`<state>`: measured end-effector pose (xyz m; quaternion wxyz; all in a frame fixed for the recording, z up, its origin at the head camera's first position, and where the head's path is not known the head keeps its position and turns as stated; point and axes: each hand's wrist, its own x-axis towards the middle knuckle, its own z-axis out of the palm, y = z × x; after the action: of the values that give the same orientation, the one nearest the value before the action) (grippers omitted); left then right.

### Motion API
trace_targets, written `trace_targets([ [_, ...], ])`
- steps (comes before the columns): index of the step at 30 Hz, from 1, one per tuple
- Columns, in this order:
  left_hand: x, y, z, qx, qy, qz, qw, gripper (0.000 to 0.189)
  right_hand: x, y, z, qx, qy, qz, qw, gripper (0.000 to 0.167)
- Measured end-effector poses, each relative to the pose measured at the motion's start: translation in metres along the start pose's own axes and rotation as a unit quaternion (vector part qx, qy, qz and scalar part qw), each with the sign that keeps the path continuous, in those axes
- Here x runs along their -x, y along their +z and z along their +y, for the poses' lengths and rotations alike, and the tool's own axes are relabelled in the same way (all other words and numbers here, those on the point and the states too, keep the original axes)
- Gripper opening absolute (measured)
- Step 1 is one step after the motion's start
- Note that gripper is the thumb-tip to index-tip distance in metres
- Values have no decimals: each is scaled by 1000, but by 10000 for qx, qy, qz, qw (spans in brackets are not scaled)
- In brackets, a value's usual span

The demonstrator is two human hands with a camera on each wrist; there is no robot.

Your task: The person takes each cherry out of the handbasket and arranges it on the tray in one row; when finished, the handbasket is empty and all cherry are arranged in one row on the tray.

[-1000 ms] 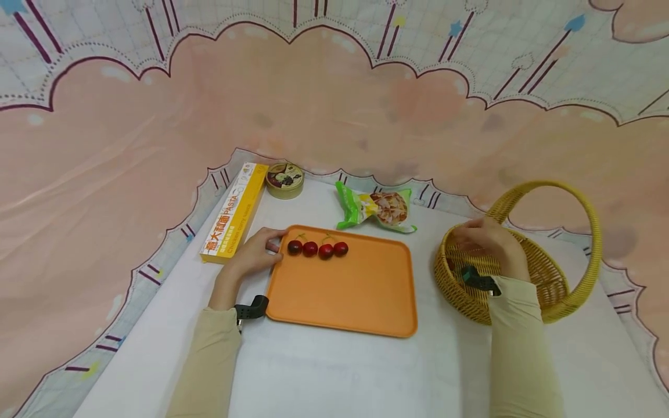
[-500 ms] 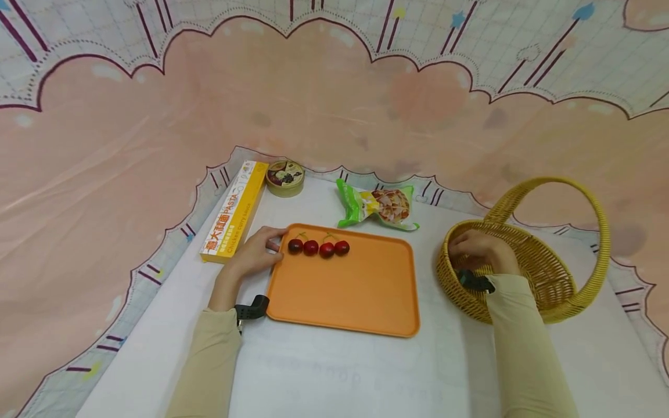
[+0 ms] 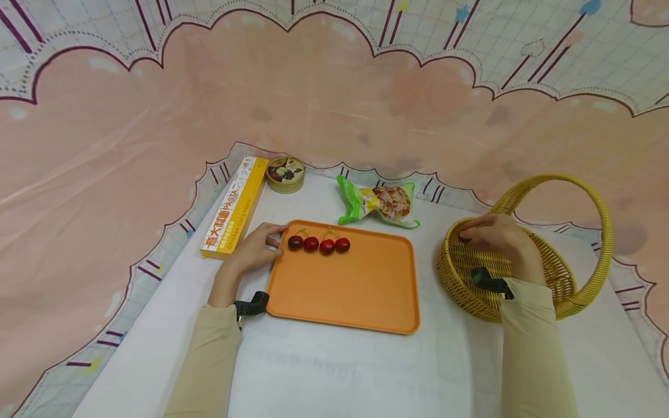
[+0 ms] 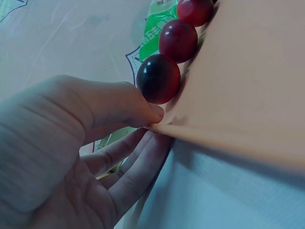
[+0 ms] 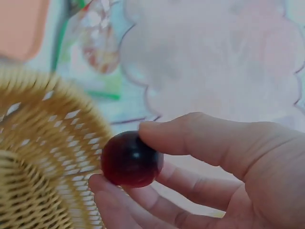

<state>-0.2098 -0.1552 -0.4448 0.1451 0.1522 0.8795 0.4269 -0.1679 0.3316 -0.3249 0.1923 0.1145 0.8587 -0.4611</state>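
Observation:
My left hand [image 3: 256, 249] pinches the far left corner of the orange tray [image 3: 340, 290], thumb on top and fingers beneath the rim. Several dark red cherries [image 4: 158, 78] lie in a row along the tray's far side, close to that thumb. Over the yellow wicker basket [image 3: 465, 302] is my right hand [image 3: 499, 238]. Between its thumb and fingers it holds a dark red cherry [image 5: 131, 160], clearly seen in the right wrist view but hidden by the hand in the head view. The basket's woven wall stands just beside the fingers.
A yellow and white pasta box [image 3: 234, 209] lies left of the tray, with a round tin [image 3: 285, 175] by its far end. Behind the tray is a green snack packet [image 3: 378, 202]. The basket's tall handle [image 3: 601, 232] arches up at the right.
My right hand dipped down into the basket and has come up again, now with a cherry in its fingers. The left hand stays on the tray's corner.

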Motion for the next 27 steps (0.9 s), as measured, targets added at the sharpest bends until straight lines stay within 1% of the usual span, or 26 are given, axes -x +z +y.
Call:
trace_targets([
  [2, 0, -1, 0, 5, -12, 2, 10000, 57, 3, 1, -5, -89, -103, 22, 9999, 55],
  [5, 0, -2, 0, 14, -39, -9, 10000, 58, 5, 9, -15, -102, -400, 111, 9991, 54],
  [8, -1, -3, 0, -10, -38, -21, 10000, 58, 2, 24, -26, 138, -747, 239, 9968, 49],
  [11, -2, -4, 0, -54, -9, -25, 10000, 58, -6, 47, -37, 444, -926, 273, 9943, 45],
  [14, -3, -4, -2, -83, 27, -31, 10000, 58, -17, 75, -45, 595, -1050, 161, 9926, 40],
  [20, -2, -2, -1, -24, 22, -44, 10000, 58, -44, 128, -39, 463, -1270, -88, 9908, 35],
  [24, -1, -1, 1, -24, 18, -42, 10000, 58, -53, 153, -36, 416, -1502, -125, 9877, 29],
  [27, 0, -1, 1, -49, -9, -12, 10000, 58, -57, 166, -37, 406, -1511, -100, 9876, 28],
])
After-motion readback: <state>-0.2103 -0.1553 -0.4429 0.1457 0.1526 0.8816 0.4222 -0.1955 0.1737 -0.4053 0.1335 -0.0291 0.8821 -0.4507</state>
